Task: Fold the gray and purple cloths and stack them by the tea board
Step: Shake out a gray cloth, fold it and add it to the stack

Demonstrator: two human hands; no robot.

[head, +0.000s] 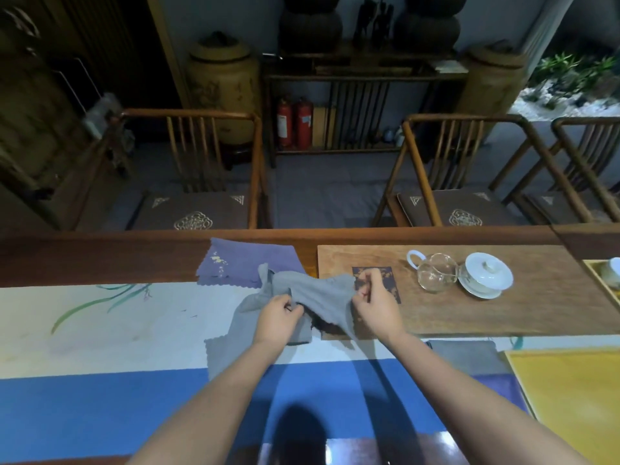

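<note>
While I watch from the head view:
Tea board (523,313): right of both cloths.
Purple cloth (241,266): flat, behind the gray.
Gray cloth (315,290): rumpled, lifted between my hands.
Left hand (276,318): fingers pinching its edge.
Right hand (375,307): fingertips pinching its right corner.

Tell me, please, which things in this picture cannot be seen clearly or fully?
- Gray cloth, head view: bunched, partly behind left hand and right hand.
- Dark mat: cloth and right hand hide it.
- Cup: cut by right edge.
- Purple cloth: near corner under gray cloth.
</note>
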